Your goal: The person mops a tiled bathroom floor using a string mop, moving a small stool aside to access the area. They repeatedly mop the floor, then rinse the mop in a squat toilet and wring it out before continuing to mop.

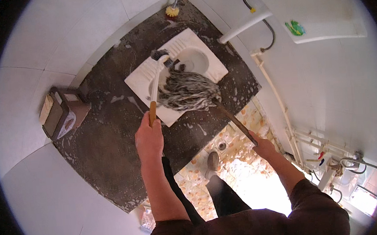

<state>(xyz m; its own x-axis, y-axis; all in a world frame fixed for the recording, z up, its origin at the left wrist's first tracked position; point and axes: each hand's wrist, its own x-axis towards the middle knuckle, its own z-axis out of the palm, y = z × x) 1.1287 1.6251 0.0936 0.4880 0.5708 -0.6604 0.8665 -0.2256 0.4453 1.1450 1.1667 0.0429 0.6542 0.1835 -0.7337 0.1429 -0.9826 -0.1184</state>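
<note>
A white ceramic squat toilet (216,66) is set in a dark, wet floor with spots of foam. My left hand (149,135) grips the tan handle end of a white long-handled scrub brush (155,83); its dark bristle head is over the toilet's ribbed footrest side. In my right hand (263,146) is the wooden handle of a string mop (189,89). The grey-and-white mop strands lie across the toilet, beside the brush, and cover part of the bowl.
A lidded bin (76,107) with a plastic bag stands at the left wall. A yellow-headed brush (172,11) leans at the back. Pipes (273,87) run along the right wall. A floor drain (222,146) lies in the patterned tiles near my foot. A step edge separates the floors.
</note>
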